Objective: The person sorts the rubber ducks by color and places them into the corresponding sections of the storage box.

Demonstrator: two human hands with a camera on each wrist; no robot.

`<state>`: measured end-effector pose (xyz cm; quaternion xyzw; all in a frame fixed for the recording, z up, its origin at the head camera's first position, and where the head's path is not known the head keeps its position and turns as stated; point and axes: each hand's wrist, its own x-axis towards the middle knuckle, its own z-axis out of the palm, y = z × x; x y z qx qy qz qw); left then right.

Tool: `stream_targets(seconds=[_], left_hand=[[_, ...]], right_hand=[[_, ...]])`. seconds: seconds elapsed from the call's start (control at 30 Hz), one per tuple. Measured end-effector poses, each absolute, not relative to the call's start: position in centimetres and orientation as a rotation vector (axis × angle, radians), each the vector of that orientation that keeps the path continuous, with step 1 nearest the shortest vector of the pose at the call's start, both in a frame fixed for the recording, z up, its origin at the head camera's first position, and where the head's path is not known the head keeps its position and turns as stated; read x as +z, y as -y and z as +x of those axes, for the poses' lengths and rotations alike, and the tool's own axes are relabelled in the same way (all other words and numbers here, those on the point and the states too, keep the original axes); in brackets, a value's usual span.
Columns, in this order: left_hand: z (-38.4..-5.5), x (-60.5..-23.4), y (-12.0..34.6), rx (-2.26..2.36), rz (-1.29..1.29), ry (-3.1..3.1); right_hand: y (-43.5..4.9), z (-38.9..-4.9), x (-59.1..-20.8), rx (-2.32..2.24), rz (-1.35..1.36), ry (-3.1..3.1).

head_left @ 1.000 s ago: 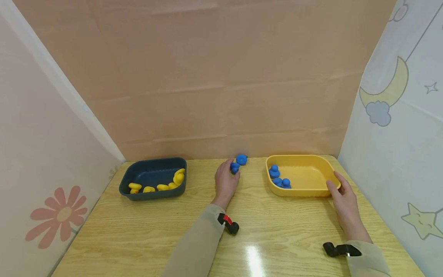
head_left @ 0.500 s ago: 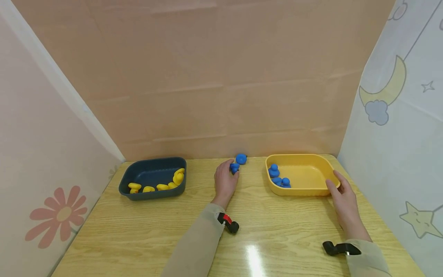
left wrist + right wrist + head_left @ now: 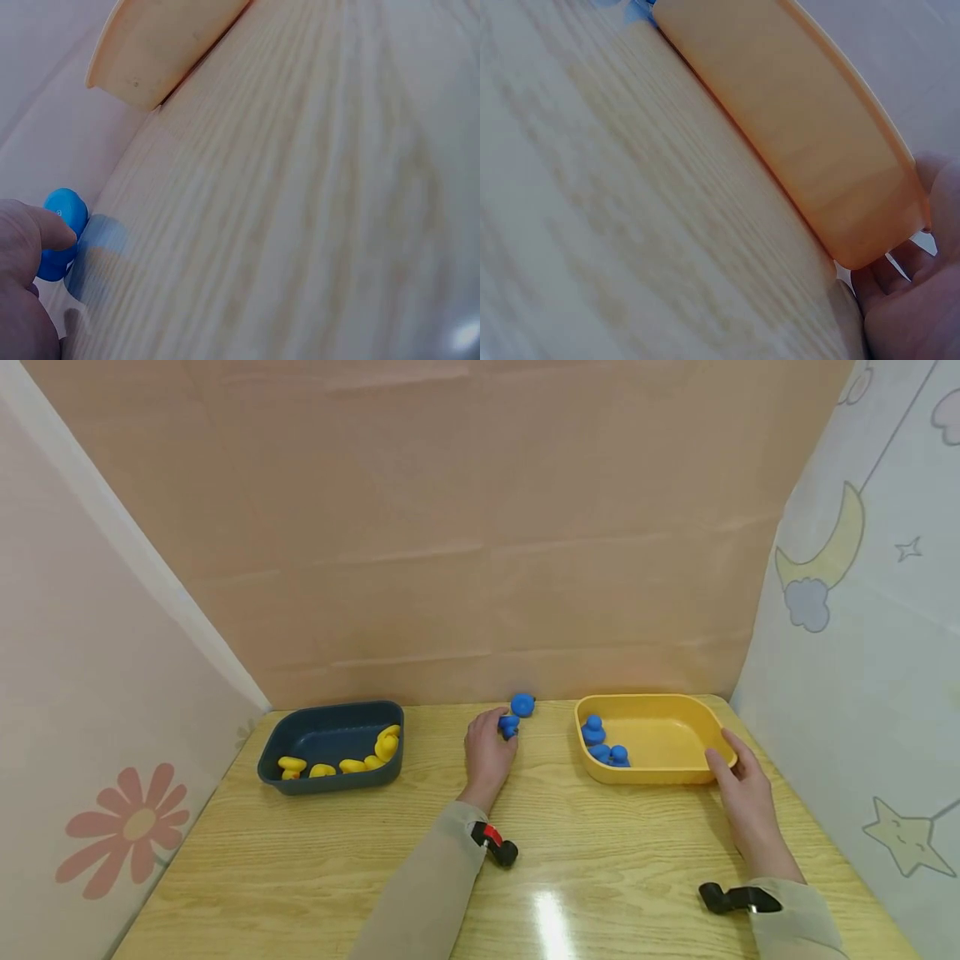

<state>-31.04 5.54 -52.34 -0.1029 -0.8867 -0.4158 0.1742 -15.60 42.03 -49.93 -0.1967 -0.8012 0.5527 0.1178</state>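
Note:
My left hand [image 3: 491, 756] pinches a small blue rubber duck [image 3: 510, 725] near the back edge of the table, thumb and fingers around its sides. The left wrist view has this blue duck [image 3: 66, 210] at the left, partly covered by the thumb. Just behind it sits another blue rubber duck [image 3: 522, 705]. On the right, my right hand [image 3: 747, 797] grips the near right corner of a yellow plastic basin [image 3: 652, 775], thumb over the rim and fingers outside. Several blue ducks [image 3: 593, 731] lie at the basin's left end.
A dark blue basin [image 3: 330, 785] stands at the back left, with several yellow ducks [image 3: 386, 746] along its near and right sides. Behind the wooden table [image 3: 600, 860] rises a brown paper wall [image 3: 480, 543]. Patterned sheets [image 3: 862, 693] hang on both sides.
The right patterned sheet has shifted slightly leftward in view. Both hands, the ducks and the basins stay almost still.

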Motion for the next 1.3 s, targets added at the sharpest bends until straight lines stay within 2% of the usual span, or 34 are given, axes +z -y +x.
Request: stream_targets(seconds=[1.3], left_hand=[[-31.01,-52.72,-5.51,-1.239,-0.246,2.509]], right_hand=[[-41.84,-15.53,-49.86,1.582,-0.548,2.350]])
